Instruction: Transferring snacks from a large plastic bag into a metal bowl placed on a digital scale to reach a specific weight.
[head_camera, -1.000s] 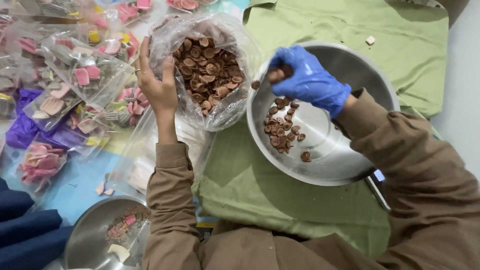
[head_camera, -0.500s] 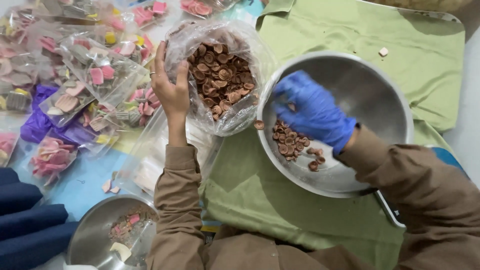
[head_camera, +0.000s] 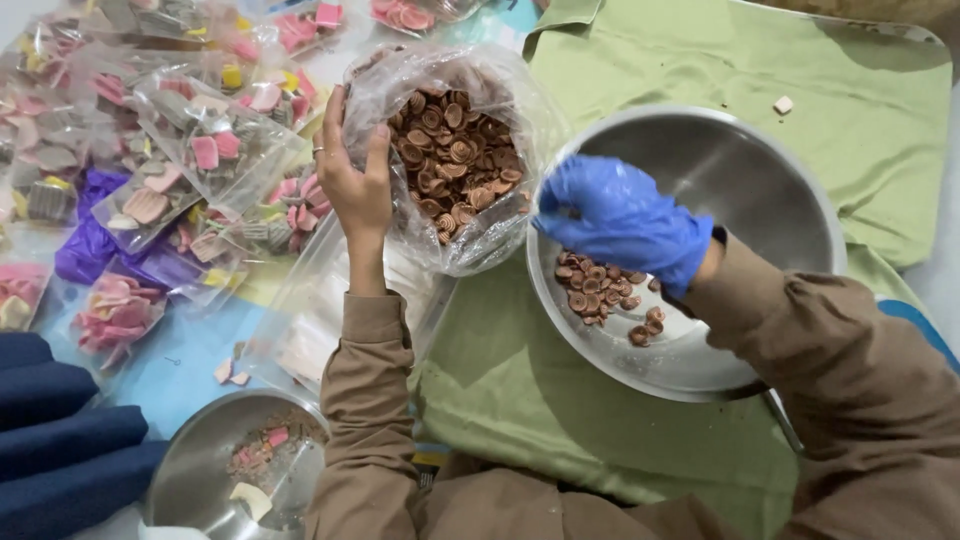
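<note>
Ideally, the bare left hand (head_camera: 355, 185) gripping the clear plastic bag of brown spiral discs (head_camera: 452, 150) keeps its mouth wide while the blue-gloved right hand (head_camera: 625, 220), fingers curled closed in the round steel bowl (head_camera: 780, 190), scoops small loads.

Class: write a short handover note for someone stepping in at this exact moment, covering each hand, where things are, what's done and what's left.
Left hand: bare, grip on the rim of the clear bag, keeping it open.
Right hand: blue glove, over the steel bowl beside the bag; whether it holds any pieces is hidden.
Done: most brown spiral pieces are in the bag.
Left: a small pile remains in the bowl.
</note>
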